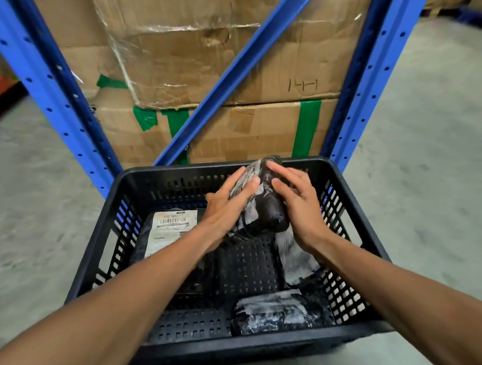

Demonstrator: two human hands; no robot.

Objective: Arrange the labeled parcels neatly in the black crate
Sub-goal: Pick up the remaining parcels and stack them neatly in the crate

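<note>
Glossy black parcel (261, 202), lumpy, clamped between left hand (226, 207) and right hand (298, 203) grips above perforated plastic crate (131, 194).

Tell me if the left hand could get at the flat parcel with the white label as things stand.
Probably yes, once freed. The left hand now shares the black wrapped parcel with the right hand. The white-labelled parcel lies uncovered just beneath its forearm in the black crate.
</note>
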